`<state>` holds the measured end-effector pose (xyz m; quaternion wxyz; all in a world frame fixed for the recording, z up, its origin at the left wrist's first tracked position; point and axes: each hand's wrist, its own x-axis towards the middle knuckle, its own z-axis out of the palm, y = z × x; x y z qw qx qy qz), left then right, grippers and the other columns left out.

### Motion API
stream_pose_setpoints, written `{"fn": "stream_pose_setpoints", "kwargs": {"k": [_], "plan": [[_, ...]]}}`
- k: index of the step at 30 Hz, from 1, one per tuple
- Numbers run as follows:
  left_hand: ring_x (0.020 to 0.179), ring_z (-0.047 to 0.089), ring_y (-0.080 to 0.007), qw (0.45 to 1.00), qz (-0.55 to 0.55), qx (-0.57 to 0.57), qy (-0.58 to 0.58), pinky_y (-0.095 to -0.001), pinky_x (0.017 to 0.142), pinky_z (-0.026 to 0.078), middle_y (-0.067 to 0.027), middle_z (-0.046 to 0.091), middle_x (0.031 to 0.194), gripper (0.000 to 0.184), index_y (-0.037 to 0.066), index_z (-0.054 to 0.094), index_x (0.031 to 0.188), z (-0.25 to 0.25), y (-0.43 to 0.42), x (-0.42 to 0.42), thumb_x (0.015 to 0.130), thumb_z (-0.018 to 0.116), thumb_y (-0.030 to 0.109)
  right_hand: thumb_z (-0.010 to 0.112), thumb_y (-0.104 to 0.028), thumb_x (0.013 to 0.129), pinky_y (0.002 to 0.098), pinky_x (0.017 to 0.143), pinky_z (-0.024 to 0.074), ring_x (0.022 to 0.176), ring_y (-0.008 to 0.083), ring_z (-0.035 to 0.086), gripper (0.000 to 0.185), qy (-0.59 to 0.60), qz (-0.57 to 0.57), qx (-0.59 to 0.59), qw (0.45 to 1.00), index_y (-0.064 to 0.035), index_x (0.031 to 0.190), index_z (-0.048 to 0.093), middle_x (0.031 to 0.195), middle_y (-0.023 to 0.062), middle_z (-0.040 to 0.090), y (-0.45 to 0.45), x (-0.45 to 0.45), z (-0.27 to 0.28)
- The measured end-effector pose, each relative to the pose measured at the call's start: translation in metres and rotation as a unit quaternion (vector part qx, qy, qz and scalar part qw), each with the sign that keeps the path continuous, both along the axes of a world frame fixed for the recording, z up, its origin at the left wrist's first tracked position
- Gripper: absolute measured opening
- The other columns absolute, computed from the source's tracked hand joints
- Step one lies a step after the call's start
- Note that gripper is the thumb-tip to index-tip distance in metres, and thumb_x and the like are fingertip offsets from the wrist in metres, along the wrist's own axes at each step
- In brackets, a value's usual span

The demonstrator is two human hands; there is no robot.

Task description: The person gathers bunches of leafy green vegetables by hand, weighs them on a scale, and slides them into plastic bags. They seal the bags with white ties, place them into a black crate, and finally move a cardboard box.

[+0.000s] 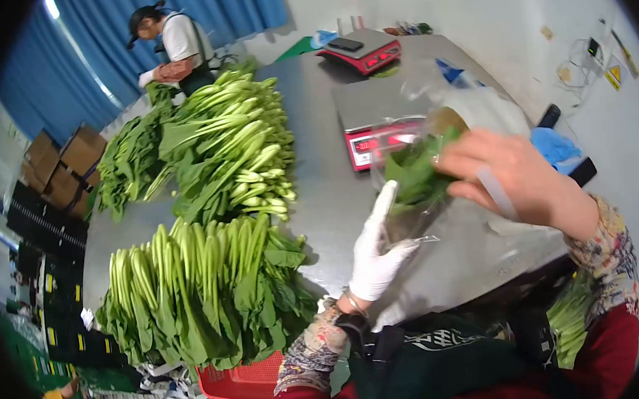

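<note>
A clear plastic bag (pixel 399 227) with leafy greens (pixel 416 171) inside is between my two hands, tilted over the metal table. My left hand (pixel 375 261), in a white glove, holds the bag's lower left side between its thumb and fingers. At the upper right of the bag is my bare right hand (pixel 499 170), with a pale band of tape around it. Its fingers are curled against the bag and the greens; the fingertips are partly hidden. Just behind the bag stands a red scale (pixel 360 148) with a metal plate, partly covered by the bag.
Big piles of leafy greens (pixel 192 292) lie left on the metal table (pixel 321 199). A second red scale (pixel 377 56) bears a phone (pixel 345 44). Clear plastic bags (pixel 489 107) and blue cloth (pixel 555 147) lie right. A red basket (pixel 236 382) stands below. A co-worker (pixel 186 49) handles greens opposite.
</note>
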<state>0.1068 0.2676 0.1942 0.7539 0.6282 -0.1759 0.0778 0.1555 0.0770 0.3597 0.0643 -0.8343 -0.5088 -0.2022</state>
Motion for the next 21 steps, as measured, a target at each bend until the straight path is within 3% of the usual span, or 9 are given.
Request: {"fn": "stream_pose_setpoints", "kwargs": {"k": [6, 8, 10, 13, 15, 18, 19, 20, 21], "plan": [[0.132, 0.032, -0.0253, 0.990, 0.033, 0.110, -0.079, -0.0342, 0.106, 0.029, -0.0173, 0.029, 0.143, 0.099, 0.002, 0.016, 0.143, 0.003, -0.008, 0.006, 0.067, 0.078, 0.015, 0.065, -0.017, 0.076, 0.0333, 0.059, 0.0491, 0.074, 0.0238, 0.061, 0.013, 0.142, -0.012, -0.069, 0.987, -0.0064, 0.083, 0.063, 0.078, 0.0092, 0.063, -0.012, 0.001, 0.000], [0.131, 0.033, -0.0247, 0.996, 0.044, 0.032, -0.064, -0.0343, 0.105, 0.030, -0.0175, 0.029, 0.144, 0.103, 0.003, 0.013, 0.143, 0.001, -0.015, 0.011, 0.065, 0.080, 0.015, 0.064, -0.015, 0.077, 0.0326, 0.060, 0.0491, 0.073, 0.0240, 0.061, 0.010, 0.209, 0.015, -0.116, 0.971, -0.0062, 0.080, 0.063, 0.076, 0.0099, 0.063, -0.010, -0.006, 0.015], [0.127, 0.038, -0.0243, 0.999, 0.042, 0.019, -0.029, -0.0341, 0.104, 0.033, -0.0173, 0.033, 0.141, 0.101, 0.004, 0.012, 0.143, 0.005, -0.010, 0.015, 0.067, 0.078, 0.013, 0.064, -0.019, 0.079, 0.0285, 0.066, 0.0481, 0.077, 0.0193, 0.064, 0.013, 0.025, 0.034, -0.018, 0.999, -0.0085, 0.087, 0.067, 0.086, 0.0043, 0.067, -0.030, 0.011, 0.039], [0.120, 0.046, -0.0235, 0.997, 0.078, 0.006, -0.021, -0.0332, 0.099, 0.037, -0.0170, 0.046, 0.131, 0.083, 0.002, 0.025, 0.140, 0.014, -0.008, 0.028, 0.073, 0.073, 0.012, 0.056, -0.025, 0.089, 0.0256, 0.072, 0.0405, 0.092, 0.0159, 0.054, 0.033, 0.119, -0.202, 0.333, 0.913, 0.0015, 0.110, 0.056, 0.104, 0.0117, 0.059, -0.080, 0.021, 0.135], [0.112, 0.052, -0.0224, 0.995, 0.096, 0.021, 0.007, -0.0321, 0.096, 0.039, -0.0169, 0.055, 0.120, 0.060, 0.000, 0.042, 0.130, 0.009, 0.000, 0.054, 0.078, 0.068, 0.013, 0.055, -0.024, 0.092, 0.0280, 0.054, 0.0435, 0.073, 0.0181, 0.056, 0.033, 0.017, -0.118, 0.462, 0.879, 0.0079, 0.101, 0.057, 0.094, 0.0173, 0.061, -0.107, 0.030, 0.160], [0.098, 0.058, -0.0181, 0.991, 0.094, -0.066, 0.065, -0.0287, 0.088, 0.043, -0.0148, 0.063, 0.106, 0.030, -0.006, 0.060, 0.108, 0.006, 0.019, 0.110, 0.085, 0.059, 0.013, 0.057, -0.027, 0.090, 0.0346, 0.064, 0.0506, 0.081, 0.0217, 0.059, 0.049, 0.089, -0.053, 0.556, 0.824, 0.0051, 0.125, 0.046, 0.115, 0.0189, 0.057, -0.159, 0.050, 0.150], [0.095, 0.057, -0.0148, 0.938, 0.177, 0.235, -0.182, -0.0271, 0.086, 0.044, -0.0110, 0.063, 0.107, 0.030, -0.006, 0.059, 0.109, 0.017, 0.041, 0.128, 0.089, 0.056, 0.015, 0.056, -0.026, 0.090, 0.0313, 0.084, 0.0404, 0.102, 0.0206, 0.052, 0.049, 0.089, -0.096, 0.595, 0.793, 0.0023, 0.128, 0.045, 0.124, 0.0152, 0.051, -0.164, 0.060, 0.129], [0.094, 0.057, -0.0123, 0.993, 0.032, -0.104, 0.040, -0.0262, 0.086, 0.044, -0.0078, 0.063, 0.106, 0.031, -0.004, 0.059, 0.111, 0.024, 0.039, 0.138, 0.091, 0.055, 0.018, 0.054, -0.025, 0.089, 0.0279, 0.104, 0.0302, 0.123, 0.0196, 0.045, 0.049, 0.091, -0.136, 0.631, 0.758, -0.0005, 0.130, 0.045, 0.133, 0.0116, 0.045, -0.165, 0.075, 0.100], [0.093, 0.057, -0.0117, 0.994, 0.011, -0.101, 0.026, -0.0261, 0.085, 0.044, -0.0070, 0.063, 0.105, 0.031, -0.003, 0.059, 0.111, 0.032, 0.047, 0.146, 0.091, 0.054, 0.019, 0.054, -0.022, 0.090, 0.0266, 0.101, 0.0325, 0.118, 0.0178, 0.048, 0.042, 0.153, -0.095, 0.650, 0.738, 0.0023, 0.124, 0.050, 0.129, 0.0106, 0.049, -0.162, 0.088, 0.074]]}}
